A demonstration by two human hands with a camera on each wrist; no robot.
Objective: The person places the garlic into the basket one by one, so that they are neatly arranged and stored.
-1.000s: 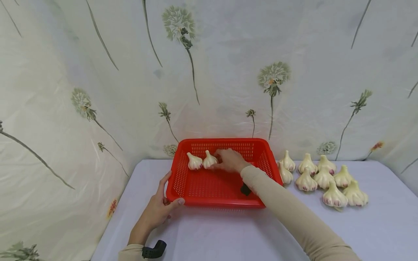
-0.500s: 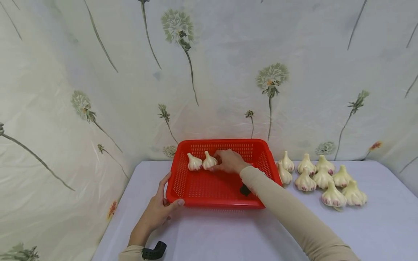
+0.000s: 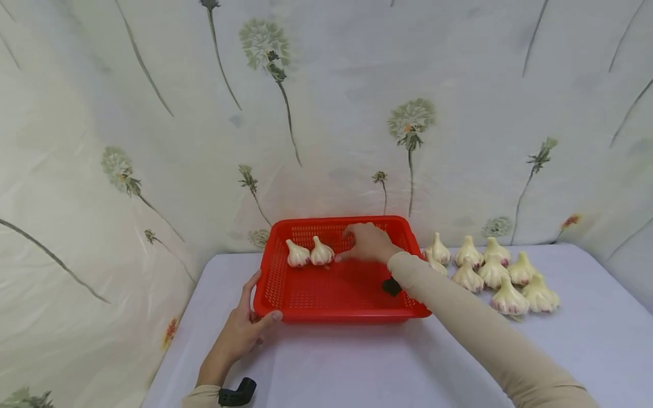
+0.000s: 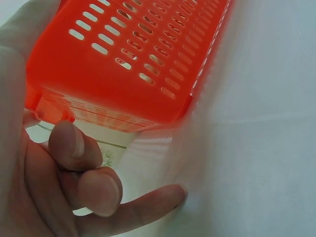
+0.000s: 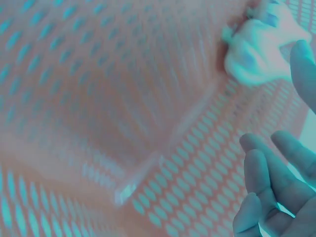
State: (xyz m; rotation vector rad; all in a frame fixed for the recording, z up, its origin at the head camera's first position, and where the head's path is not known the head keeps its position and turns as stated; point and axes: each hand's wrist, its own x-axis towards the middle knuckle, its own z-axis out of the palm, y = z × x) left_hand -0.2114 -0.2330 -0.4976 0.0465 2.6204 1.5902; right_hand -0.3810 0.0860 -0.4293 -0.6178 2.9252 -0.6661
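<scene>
A red perforated plastic basket (image 3: 336,315) stands on the table. Inside, near its back left, a garlic bulb (image 3: 297,254) sits beside a second garlic bulb (image 3: 322,253). My left hand (image 3: 238,331) grips the basket's front left corner, thumb on the rim, other fingers at the outer side. In the left wrist view, some of its fingers (image 4: 101,190) stay off the basket wall. My right hand (image 3: 369,243) is inside the basket, just right of the second bulb, fingers spread and holding nothing. The right wrist view shows the bulbs (image 5: 256,54) apart from its fingers (image 5: 256,168).
Several more garlic bulbs (image 3: 510,297) stand grouped on the white table (image 3: 352,362), right of the basket. Some are partly hidden behind my right forearm (image 3: 459,306). A curtain (image 3: 326,124) with dandelion prints hangs close behind the basket.
My right hand has let go of the second garlic bulb and drawn back slightly to the right. The left hand keeps its grip on the basket. The head view has shifted slightly.
</scene>
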